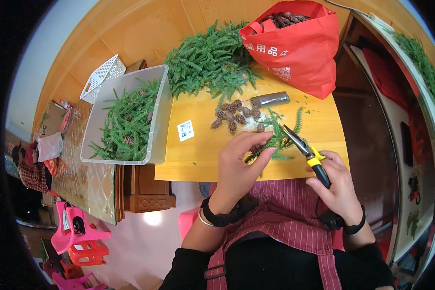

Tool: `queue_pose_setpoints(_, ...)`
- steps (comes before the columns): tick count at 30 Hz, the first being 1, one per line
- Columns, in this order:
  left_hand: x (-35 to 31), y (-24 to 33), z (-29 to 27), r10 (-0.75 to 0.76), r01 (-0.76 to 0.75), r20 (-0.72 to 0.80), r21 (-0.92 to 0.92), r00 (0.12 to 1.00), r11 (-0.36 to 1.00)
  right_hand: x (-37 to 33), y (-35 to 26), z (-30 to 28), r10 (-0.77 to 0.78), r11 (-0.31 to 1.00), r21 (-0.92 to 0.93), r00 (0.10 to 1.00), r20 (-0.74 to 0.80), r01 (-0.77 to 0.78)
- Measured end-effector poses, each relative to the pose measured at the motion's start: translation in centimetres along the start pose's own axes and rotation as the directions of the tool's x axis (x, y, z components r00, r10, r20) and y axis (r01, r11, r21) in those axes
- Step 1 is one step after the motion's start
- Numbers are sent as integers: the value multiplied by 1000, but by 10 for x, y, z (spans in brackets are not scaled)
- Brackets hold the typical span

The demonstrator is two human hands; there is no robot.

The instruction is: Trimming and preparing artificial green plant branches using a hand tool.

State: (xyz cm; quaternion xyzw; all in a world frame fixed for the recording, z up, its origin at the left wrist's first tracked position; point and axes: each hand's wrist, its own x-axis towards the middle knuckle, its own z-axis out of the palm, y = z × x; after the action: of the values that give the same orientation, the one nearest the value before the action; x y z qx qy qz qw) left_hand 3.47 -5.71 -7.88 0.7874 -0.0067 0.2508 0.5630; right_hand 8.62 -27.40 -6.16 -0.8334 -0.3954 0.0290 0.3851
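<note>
Though in the left hand point(240, 157), green sprig point(279, 139) mostly to its right.

Green for the sprig point(279, 140), yellow and black on the pliers point(314, 157), maroon (with pale stripes) across the apron point(290, 217).

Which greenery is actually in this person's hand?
The small sprig pinched in the left hand, by the pliers; the big heap behind and the greenery in the plastic bin lie untouched.

Worn here are a black top point(275, 266), a maroon apron point(295, 220) with thin pale stripes, black wrist straps point(217, 217) and one pale bangle point(204, 217).
</note>
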Motion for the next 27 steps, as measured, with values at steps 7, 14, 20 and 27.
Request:
queue_pose_setpoints(7, -2, 1, 0, -76, 76, 5, -136, 997, 988, 6, 0, 2, -124, 965, -237, 991, -45, 110)
queue_pose_setpoints(14, -1, 5, -3, -78, 87, 84, -110, 993, 990, 14, 1, 0, -249, 904, -366, 968, -33, 220)
queue_pose_setpoints(20, 0, 1, -3, -15, 21, 53, -103, 998, 994, 21, 2, 3, -315, 862, -425, 949, -21, 277)
queue_pose_setpoints(27, -1, 0, -3, -36, 41, 66, -68, 997, 997, 24, 4, 5, -330, 876, -384, 944, -32, 293)
